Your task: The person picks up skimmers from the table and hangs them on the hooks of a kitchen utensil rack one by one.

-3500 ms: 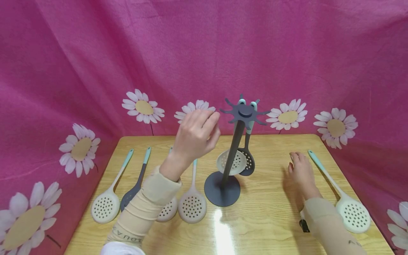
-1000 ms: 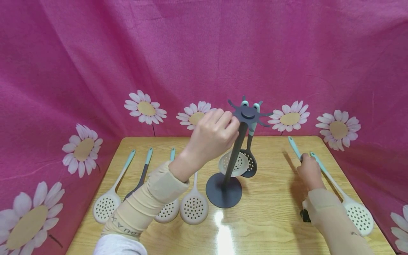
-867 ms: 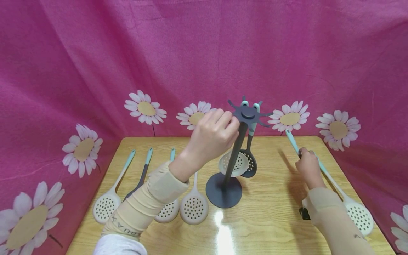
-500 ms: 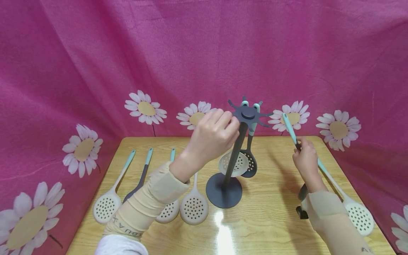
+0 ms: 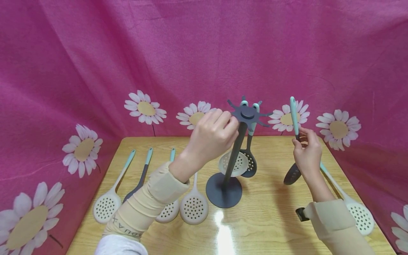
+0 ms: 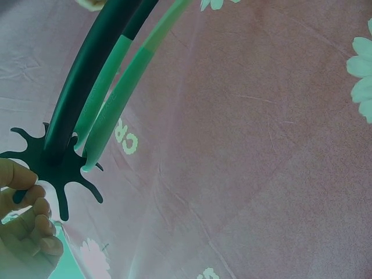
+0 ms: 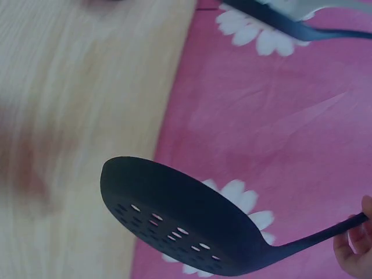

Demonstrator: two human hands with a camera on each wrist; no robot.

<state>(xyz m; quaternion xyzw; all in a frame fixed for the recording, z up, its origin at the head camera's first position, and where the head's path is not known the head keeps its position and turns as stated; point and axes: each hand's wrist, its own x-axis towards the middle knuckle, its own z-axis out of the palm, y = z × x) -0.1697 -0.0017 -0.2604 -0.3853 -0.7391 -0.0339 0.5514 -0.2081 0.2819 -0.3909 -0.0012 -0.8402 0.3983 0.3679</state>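
My left hand (image 5: pixel 211 136) is raised at the dark utensil stand (image 5: pixel 225 191). In the left wrist view its thumb and fingers (image 6: pixel 17 177) pinch one hooked arm of the stand's star-shaped top (image 6: pixel 55 165). A pale skimmer (image 5: pixel 241 165) and a dark skimmer hang from hooks at its back by mint handles. My right hand (image 5: pixel 307 152) grips another dark skimmer (image 7: pixel 186 221) by its shaft, just below the mint handle (image 5: pixel 294 115). That skimmer stands nearly upright, its perforated head hanging low and its handle end pointing up.
Left of the stand, several skimmers lie in a row on the wooden table (image 5: pixel 255 219), among them a pale one (image 5: pixel 106 207) and a dark one (image 5: pixel 145 173), partly under my left sleeve. Another pale skimmer (image 5: pixel 360 216) lies at the right edge. A flowered pink cloth (image 5: pixel 204 53) surrounds the table.
My right hand has taken hold of the dark skimmer, lifted it and tilted it upright. My left hand moved right onto the stand's top earlier and has since stayed there.
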